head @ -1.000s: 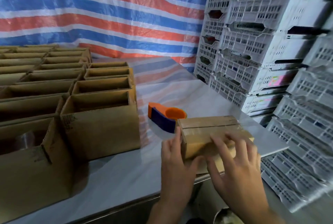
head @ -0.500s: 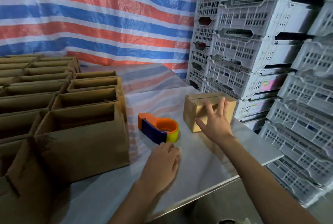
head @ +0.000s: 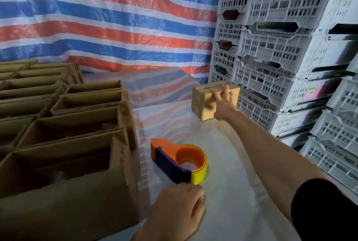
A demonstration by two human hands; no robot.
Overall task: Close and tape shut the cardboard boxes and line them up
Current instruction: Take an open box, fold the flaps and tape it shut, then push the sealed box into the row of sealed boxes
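Right hand flat with fingers spread against closed box, which stands far right on table just beside crates, left hand loosely curled, holding nothing, resting on table just beside tape gun, open boxes in rows at left

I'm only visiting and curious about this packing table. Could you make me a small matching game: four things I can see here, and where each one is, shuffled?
Things
1. closed box
2. tape dispenser
3. open boxes
4. plastic crates

Places
A. stacked up on the right
B. far down the table, touched by the right hand
C. in rows on the left
D. lying on the table just ahead of the left hand

Pairs: 1-B, 2-D, 3-C, 4-A
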